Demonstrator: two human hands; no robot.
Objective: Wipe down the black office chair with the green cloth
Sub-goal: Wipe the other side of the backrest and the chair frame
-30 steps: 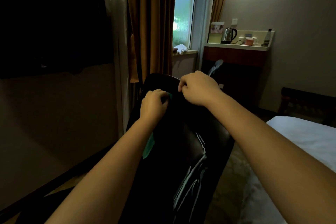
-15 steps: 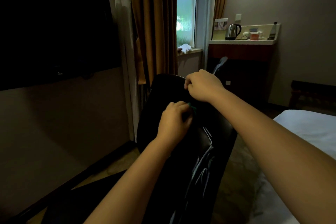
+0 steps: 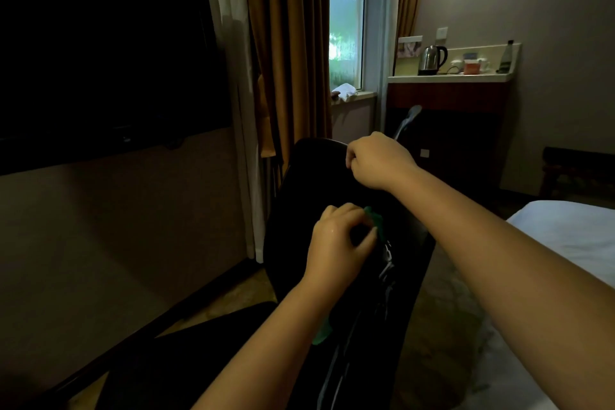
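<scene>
The left hand (image 3: pixel 336 243) and right hand (image 3: pixel 376 160) are shown bare, forearms (image 3: pixel 266 343) unsleeved; a small glossy glint is seen on the left.

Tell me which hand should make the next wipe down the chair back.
Left, probably. The left hand grips the cloth against the chair, mid-back, so it can wipe downward at once. The right hand holds no cloth; it grips the chair's top edge, apparently steadying it.

We see a crumpled plain green cloth (image 3: pixel 377 226) at centre frame against the glossy black leather chair back (image 3: pixel 293 210), plain mustard-brown fabric curtains (image 3: pixel 289 43) top centre, a black flat screen (image 3: pixel 100 60) upper left, and a white bed sheet (image 3: pixel 565 236) at right.
</scene>
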